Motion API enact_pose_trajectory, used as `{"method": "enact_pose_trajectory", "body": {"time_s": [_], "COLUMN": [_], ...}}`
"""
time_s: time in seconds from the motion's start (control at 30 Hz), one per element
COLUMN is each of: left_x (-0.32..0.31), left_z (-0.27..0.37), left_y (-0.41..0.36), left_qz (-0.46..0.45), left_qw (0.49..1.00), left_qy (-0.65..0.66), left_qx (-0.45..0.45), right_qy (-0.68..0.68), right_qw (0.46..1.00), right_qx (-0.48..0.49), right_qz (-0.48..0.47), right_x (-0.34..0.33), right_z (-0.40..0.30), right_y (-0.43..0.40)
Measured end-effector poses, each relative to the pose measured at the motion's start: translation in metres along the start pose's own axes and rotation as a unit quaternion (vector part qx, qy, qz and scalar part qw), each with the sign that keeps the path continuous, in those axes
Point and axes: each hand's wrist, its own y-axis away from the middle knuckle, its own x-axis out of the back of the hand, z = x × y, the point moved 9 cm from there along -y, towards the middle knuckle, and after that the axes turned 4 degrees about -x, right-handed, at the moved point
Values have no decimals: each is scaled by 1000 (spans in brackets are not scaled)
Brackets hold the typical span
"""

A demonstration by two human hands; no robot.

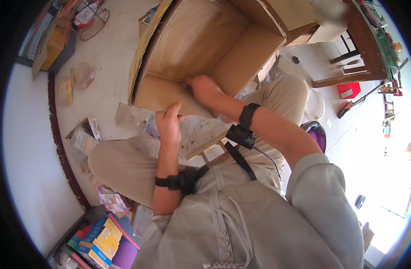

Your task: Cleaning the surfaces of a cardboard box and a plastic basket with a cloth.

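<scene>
A large cardboard box (192, 43) is tilted with its opening towards me, above my knees. My left hand (168, 124) grips its near edge, thumb on the inside face and the other fingers underneath. My right hand (205, 90) reaches into the box, with its fingers curled near an inner corner. A small greyish thing shows at those fingertips, too little of it to name. Whether the right hand holds it or only touches it cannot be told. The inside of the box looks bare apart from that hand.
A wooden table (366, 43) stands at the upper right, a red box (348, 90) beneath it. On the left floor lie plastic packages (82, 139). A bin of yellow and blue cartons (103, 240) sits at the lower left, beside the white wall (27, 144).
</scene>
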Motion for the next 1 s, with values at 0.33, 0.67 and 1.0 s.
{"method": "enact_pose_trajectory", "body": {"time_s": [0.33, 0.67, 1.0], "left_x": [12, -7, 25], "left_z": [-8, -14, -10], "left_y": [-12, -10, -12], "left_qz": [26, 6, 60], "left_qw": [1000, 1000, 997], "left_qy": [-4, 16, -32], "left_qx": [4, 8, 25], "right_qy": [-46, -87, -146], "right_qw": [959, 996, 980], "right_qx": [127, -32, 123], "right_qz": [-248, -9, -51], "right_x": [12, 2, 17], "right_z": [-14, 16, -20], "right_y": [25, -20, 44]}}
